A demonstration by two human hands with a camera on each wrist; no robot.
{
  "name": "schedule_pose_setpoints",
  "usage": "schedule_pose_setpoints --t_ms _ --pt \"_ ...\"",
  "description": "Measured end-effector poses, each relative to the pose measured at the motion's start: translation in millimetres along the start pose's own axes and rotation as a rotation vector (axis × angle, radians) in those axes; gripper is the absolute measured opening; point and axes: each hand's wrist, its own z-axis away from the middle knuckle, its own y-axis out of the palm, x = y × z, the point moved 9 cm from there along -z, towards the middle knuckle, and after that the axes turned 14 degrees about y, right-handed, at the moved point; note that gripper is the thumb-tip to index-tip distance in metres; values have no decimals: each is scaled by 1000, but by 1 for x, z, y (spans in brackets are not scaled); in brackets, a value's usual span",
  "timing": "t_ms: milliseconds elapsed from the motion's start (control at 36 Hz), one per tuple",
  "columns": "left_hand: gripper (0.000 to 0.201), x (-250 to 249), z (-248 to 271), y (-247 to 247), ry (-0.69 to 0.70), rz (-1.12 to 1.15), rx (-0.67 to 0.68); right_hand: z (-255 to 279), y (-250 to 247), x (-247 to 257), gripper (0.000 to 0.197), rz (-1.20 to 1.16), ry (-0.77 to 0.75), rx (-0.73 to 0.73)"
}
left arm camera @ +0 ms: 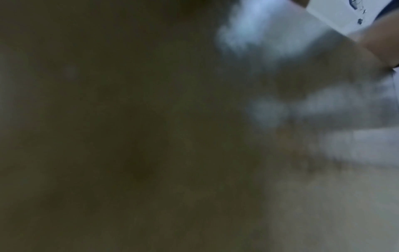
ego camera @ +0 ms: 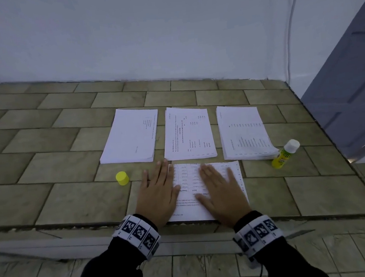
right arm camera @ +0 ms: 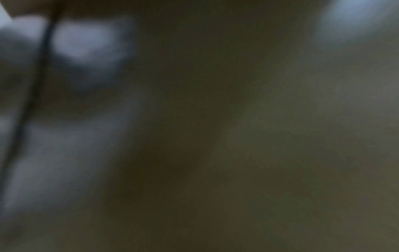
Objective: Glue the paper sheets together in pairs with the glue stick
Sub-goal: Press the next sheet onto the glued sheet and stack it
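Observation:
A printed paper sheet (ego camera: 192, 201) lies at the near edge of the tiled surface. My left hand (ego camera: 157, 190) lies flat, fingers straight, over the sheet's left edge and the tile beside it. My right hand (ego camera: 220, 190) presses flat on the sheet's middle. Behind them lie three paper stacks: left stack (ego camera: 131, 135), middle stack (ego camera: 188, 133), right stack (ego camera: 244, 131). The yellow glue stick (ego camera: 285, 153) with a white end lies tilted at the right stack's near corner. Its yellow cap (ego camera: 122, 178) stands left of my left hand. Both wrist views are dark and blurred.
The tiled surface (ego camera: 46, 138) ends at a white wall (ego camera: 125, 33) behind the stacks. A grey door or panel (ego camera: 352, 94) stands at the right. The surface's front edge (ego camera: 74, 224) drops to a lower tiled floor.

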Motion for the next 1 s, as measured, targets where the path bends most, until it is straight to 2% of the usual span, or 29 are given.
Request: schedule_pose_setpoints --t_ms 139,250,306,333,389,444,500,583,722,806,1000 --pt "68 0 1 1 -3 23 7 8 -6 -64 97 58 134 22" --pt "73 0 1 2 -1 30 31 10 -5 -72 97 11 127 50" --pt "77 0 1 3 -1 31 35 10 -9 -73 101 -105 135 80" --pt "80 -1 1 2 0 33 36 10 -13 -74 97 -173 153 102" --pt "90 -2 1 1 2 45 48 12 -23 -77 77 -262 188 129" --pt "99 -3 1 1 3 55 69 14 -37 -81 62 -305 218 84" --pt "107 -4 1 0 0 53 106 12 -48 -87 56 -289 237 35" --pt "114 -4 2 3 0 29 169 2 -51 -91 53 -215 225 40" --pt "112 -3 3 4 41 34 110 -8 -45 -90 51 -153 260 152" --pt "111 -3 3 5 59 34 108 -15 -52 -84 49 -59 254 143" --pt "106 -4 4 3 98 37 70 -25 -61 -79 11 -69 258 136"
